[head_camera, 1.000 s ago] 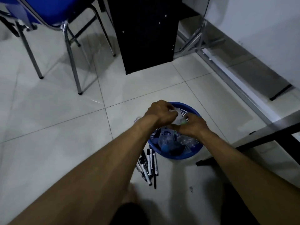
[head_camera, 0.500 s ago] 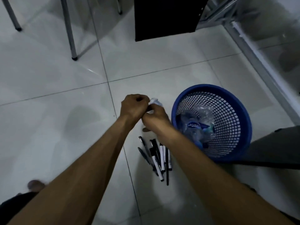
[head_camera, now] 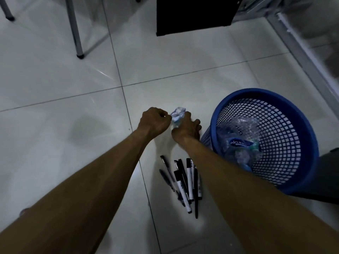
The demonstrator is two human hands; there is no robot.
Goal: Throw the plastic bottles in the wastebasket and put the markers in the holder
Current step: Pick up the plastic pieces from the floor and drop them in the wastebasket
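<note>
A crumpled clear plastic bottle [head_camera: 177, 115] sits between my two hands, just left of the blue mesh wastebasket [head_camera: 300, 125]. My right hand [head_camera: 186, 129] is closed around the bottle's lower part. My left hand [head_camera: 154, 121] is a fist whose fingertips pinch the bottle's left end. Several crushed bottles [head_camera: 238, 140] lie inside the wastebasket. A pile of black and white markers [head_camera: 183, 178] lies on the floor below my hands, partly under my right forearm. No marker holder is in view.
White floor tiles spread all around. A chair's metal leg [head_camera: 76, 32] stands at the upper left. A black panel [head_camera: 194, 15] rises at the top centre, a metal rail [head_camera: 302, 52] runs along the right, and a dark object [head_camera: 328, 173] adjoins the wastebasket.
My hands left the wastebasket's opening and shifted to its left, now gripping a crumpled bottle over the floor. The view tilted down and the chair mostly left the frame.
</note>
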